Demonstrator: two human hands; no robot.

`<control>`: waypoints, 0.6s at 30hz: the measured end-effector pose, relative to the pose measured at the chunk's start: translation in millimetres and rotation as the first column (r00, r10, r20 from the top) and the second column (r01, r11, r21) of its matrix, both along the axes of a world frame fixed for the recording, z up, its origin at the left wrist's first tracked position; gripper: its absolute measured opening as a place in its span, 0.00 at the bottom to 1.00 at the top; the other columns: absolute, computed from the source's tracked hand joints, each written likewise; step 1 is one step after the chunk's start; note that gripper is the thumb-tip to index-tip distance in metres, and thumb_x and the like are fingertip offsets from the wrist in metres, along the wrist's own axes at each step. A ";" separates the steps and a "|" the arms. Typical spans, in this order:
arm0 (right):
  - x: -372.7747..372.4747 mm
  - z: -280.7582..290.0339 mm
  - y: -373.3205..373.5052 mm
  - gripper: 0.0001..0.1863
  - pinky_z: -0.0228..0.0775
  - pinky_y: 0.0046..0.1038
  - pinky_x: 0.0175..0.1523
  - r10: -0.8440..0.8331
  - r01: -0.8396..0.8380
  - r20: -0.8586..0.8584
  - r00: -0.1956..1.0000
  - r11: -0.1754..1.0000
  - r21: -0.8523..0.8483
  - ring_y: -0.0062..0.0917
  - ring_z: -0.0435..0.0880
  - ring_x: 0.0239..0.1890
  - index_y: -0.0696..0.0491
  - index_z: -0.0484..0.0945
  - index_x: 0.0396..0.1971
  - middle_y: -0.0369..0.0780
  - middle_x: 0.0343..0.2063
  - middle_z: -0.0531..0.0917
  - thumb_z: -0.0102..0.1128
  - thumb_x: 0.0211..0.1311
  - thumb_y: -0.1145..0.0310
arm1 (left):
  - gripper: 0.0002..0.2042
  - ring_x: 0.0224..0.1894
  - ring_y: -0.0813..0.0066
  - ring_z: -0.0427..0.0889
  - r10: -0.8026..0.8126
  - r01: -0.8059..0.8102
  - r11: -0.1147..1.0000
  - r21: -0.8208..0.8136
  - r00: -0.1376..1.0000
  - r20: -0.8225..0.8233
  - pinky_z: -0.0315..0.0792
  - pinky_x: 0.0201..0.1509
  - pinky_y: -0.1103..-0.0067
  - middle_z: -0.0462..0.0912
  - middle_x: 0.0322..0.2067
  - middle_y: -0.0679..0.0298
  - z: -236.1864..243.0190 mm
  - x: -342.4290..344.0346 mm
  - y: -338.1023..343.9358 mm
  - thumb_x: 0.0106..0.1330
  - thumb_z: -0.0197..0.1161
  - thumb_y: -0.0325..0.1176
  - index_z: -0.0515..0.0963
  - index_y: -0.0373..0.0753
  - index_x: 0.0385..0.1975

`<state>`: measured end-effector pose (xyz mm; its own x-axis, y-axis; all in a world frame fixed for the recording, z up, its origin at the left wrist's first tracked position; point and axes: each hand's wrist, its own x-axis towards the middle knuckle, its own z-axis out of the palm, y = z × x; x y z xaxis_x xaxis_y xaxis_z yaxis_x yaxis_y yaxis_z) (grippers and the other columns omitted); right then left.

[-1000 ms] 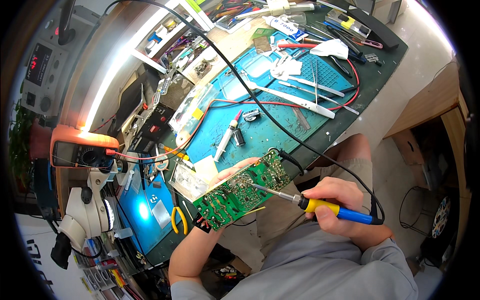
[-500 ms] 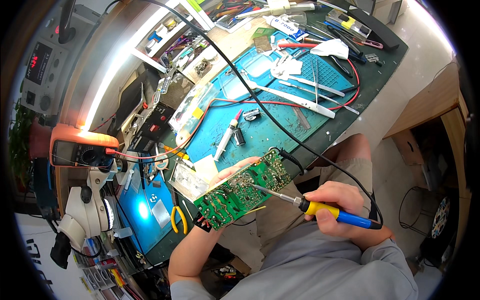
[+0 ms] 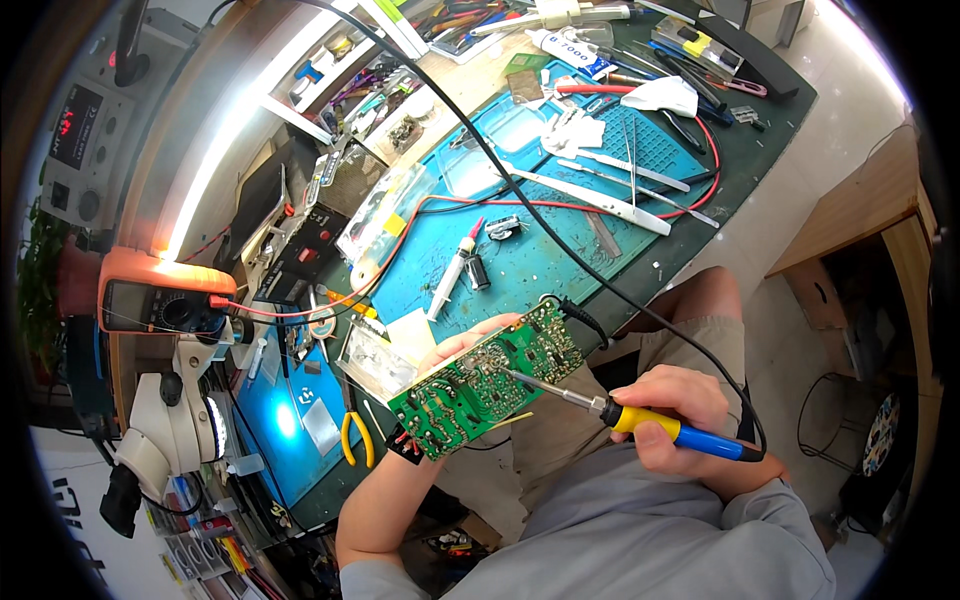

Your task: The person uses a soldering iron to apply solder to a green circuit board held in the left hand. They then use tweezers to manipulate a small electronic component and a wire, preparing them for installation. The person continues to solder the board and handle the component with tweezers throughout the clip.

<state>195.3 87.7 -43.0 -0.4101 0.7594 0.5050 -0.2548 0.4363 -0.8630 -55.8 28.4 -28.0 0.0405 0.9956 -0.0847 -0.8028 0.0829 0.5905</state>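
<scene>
A green circuit board (image 3: 490, 385), its soldered side facing up, is held tilted over my lap near the bench edge. My left hand (image 3: 462, 345) grips it from behind and below; most of the fingers are hidden by the board. In my right hand (image 3: 672, 402) is a soldering iron (image 3: 680, 432) with a yellow and blue handle, fingers wrapped round the grip. The iron's metal tip reaches the middle of the board, at or just above its solder joints; contact is too fine to tell. A black cable (image 3: 580, 318) leaves the board's far right corner.
On the blue mat (image 3: 540, 270) lie a syringe (image 3: 455, 272), capacitors (image 3: 480, 272) and white tweezers (image 3: 600, 203). Yellow-handled pliers (image 3: 356, 440) and an orange multimeter (image 3: 165, 292) are at left, beside a microscope (image 3: 175, 425). The iron's black cord (image 3: 560, 240) arcs across the bench.
Almost nothing differs. The soldering iron and my right hand have shifted very slightly; the board stays in my left hand.
</scene>
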 end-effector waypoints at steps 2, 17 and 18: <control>0.1 -0.8 -0.4 0.14 0.71 0.22 0.25 0.002 -0.002 -0.007 1.000 1.000 -0.006 0.24 0.81 0.19 0.58 0.85 0.40 0.38 0.23 0.84 0.66 0.52 0.71 | 0.14 0.56 0.53 0.82 0.000 0.000 1.000 -0.003 1.000 0.004 0.84 0.55 0.57 0.67 0.66 0.43 -1.9 -1.1 0.8 0.71 0.55 0.23 0.74 0.18 0.50; 3.5 3.2 2.3 0.15 0.71 0.22 0.25 0.050 -0.047 0.033 0.998 0.996 -0.078 0.23 0.82 0.21 0.58 0.84 0.40 0.39 0.23 0.85 0.65 0.50 0.75 | 0.19 0.53 0.53 0.84 -0.038 0.048 0.993 -0.106 0.995 0.092 0.84 0.54 0.56 0.71 0.64 0.43 -1.2 -3.1 1.6 0.70 0.53 0.22 0.68 0.18 0.59; 3.2 3.1 2.9 0.15 0.71 0.22 0.25 0.049 -0.048 0.027 0.998 0.997 -0.066 0.23 0.82 0.21 0.58 0.84 0.40 0.39 0.23 0.85 0.65 0.50 0.75 | 0.19 0.53 0.53 0.84 -0.033 0.042 0.993 -0.110 0.996 0.082 0.84 0.54 0.56 0.71 0.64 0.43 -1.7 -3.4 1.4 0.70 0.53 0.22 0.68 0.18 0.59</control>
<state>198.5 90.5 -39.9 -0.4609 0.7693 0.4425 -0.2491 0.3664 -0.8965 -59.2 29.8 -29.7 0.0888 0.9777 -0.1904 -0.8419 0.1758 0.5101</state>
